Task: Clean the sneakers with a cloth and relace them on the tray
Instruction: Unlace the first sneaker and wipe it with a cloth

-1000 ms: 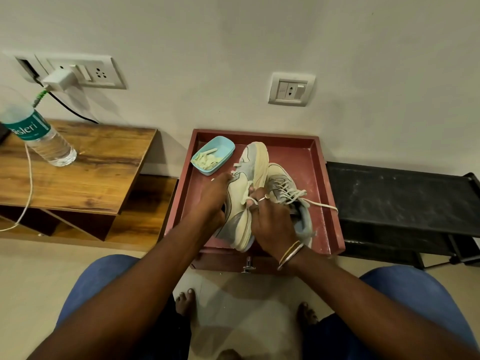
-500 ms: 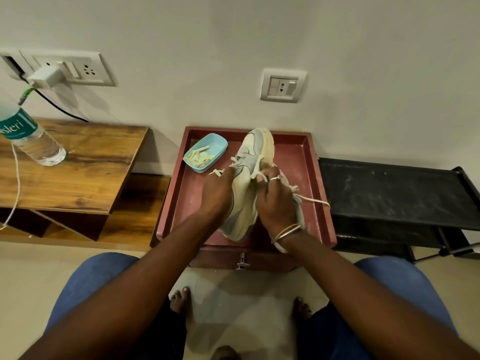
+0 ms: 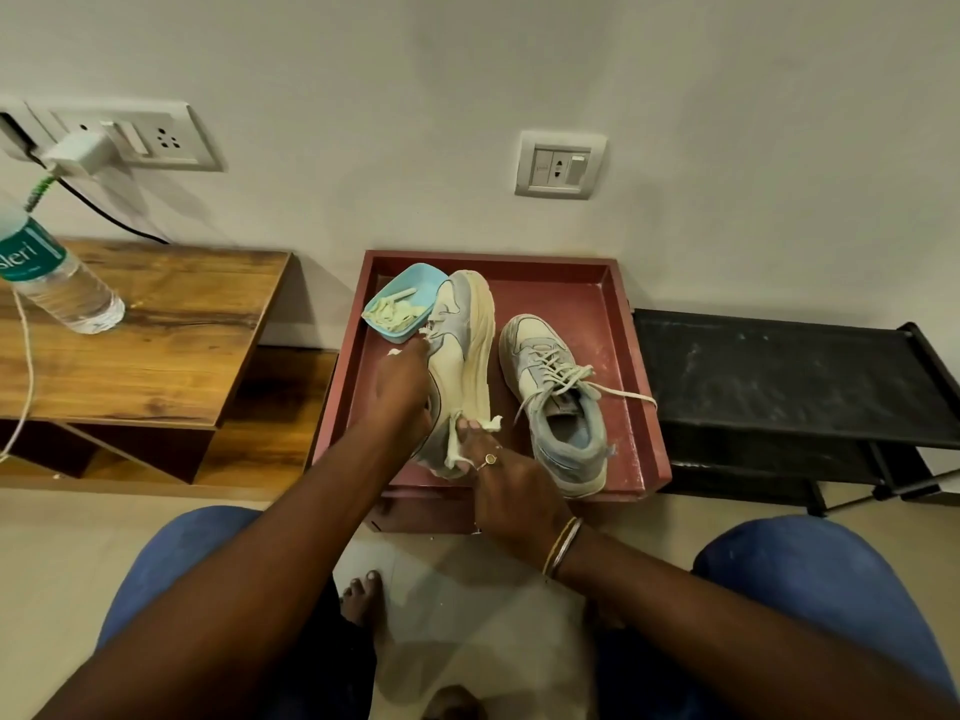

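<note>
Water bottle [image 3: 62, 293] is over on the wooden bench [image 3: 156, 356]. On the red tray [image 3: 623, 324], left hand [image 3: 402, 387] grips the tipped-up sneaker [image 3: 462, 345] next to a blue dish [image 3: 402, 304]. Right hand [image 3: 511, 485] pinches a pale strip [image 3: 455, 446] at its heel. The laced sneaker [image 3: 558, 402] sits flat, further right.

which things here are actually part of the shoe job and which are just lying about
In the job: held sneaker, gripped by left hand; pale strip pinched by right hand; laced sneaker; blue dish of strips; tray.
Lying about: water bottle, wooden table, charger, wall socket, black rack.
</note>
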